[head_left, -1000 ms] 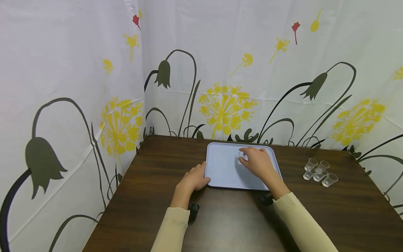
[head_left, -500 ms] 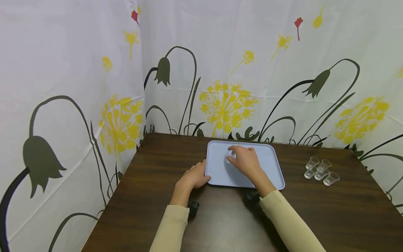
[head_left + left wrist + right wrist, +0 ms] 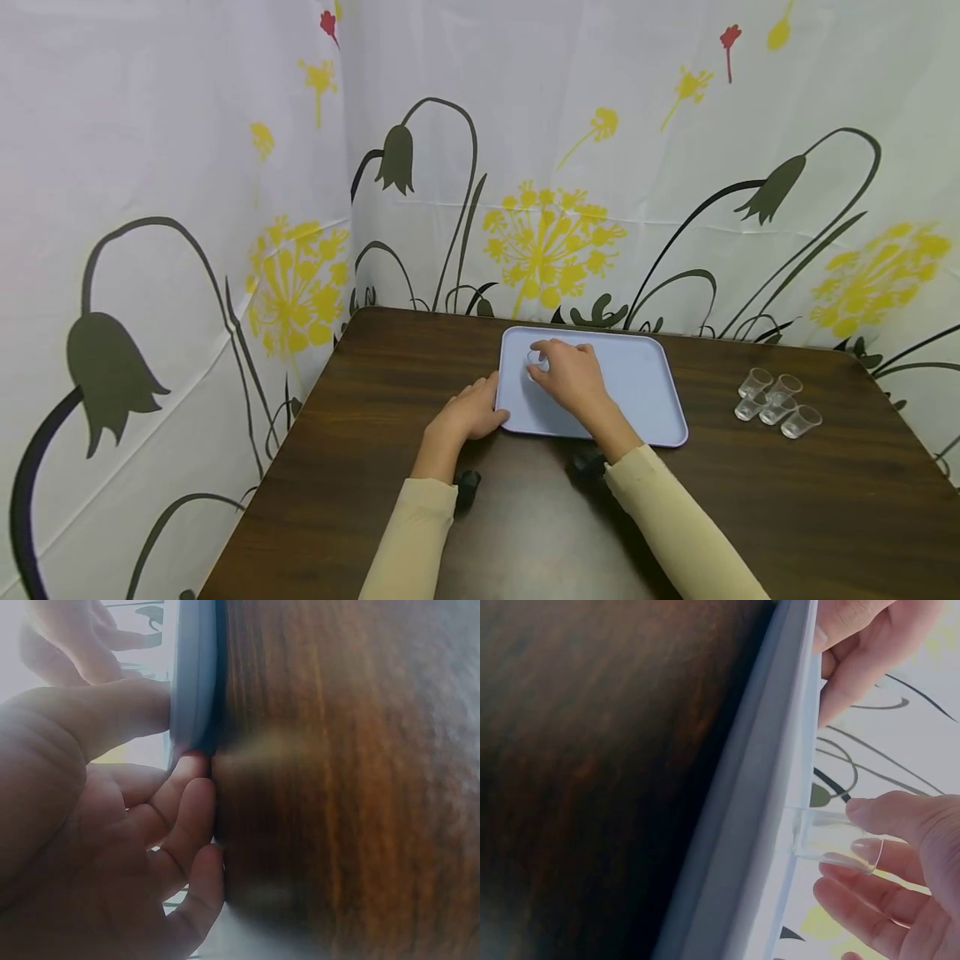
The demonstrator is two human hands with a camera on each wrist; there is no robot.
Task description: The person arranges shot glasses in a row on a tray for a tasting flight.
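A pale blue tray [image 3: 637,392] lies on the dark wooden table. Over its left part my right hand [image 3: 573,377] holds a small clear shot glass [image 3: 536,360] between thumb and fingers. The right wrist view shows the glass [image 3: 832,838] upright relative to the tray [image 3: 769,817], its base at the tray floor; whether it touches is hidden by the rim. At the tray's front left corner my left hand [image 3: 468,411] holds the edge. In the left wrist view its thumb [image 3: 135,709] presses the tray wall [image 3: 196,675] while the bent fingers [image 3: 199,802] rest low beside it.
Several more clear shot glasses [image 3: 778,402] stand grouped on the table [image 3: 750,500] to the right of the tray. Behind the table hangs a white curtain [image 3: 450,50] with printed flowers.
My right hand has moved left across the tray with the shot glass, from its middle towards its left side. The left hand has stayed at the tray corner. The head view has shifted slightly.
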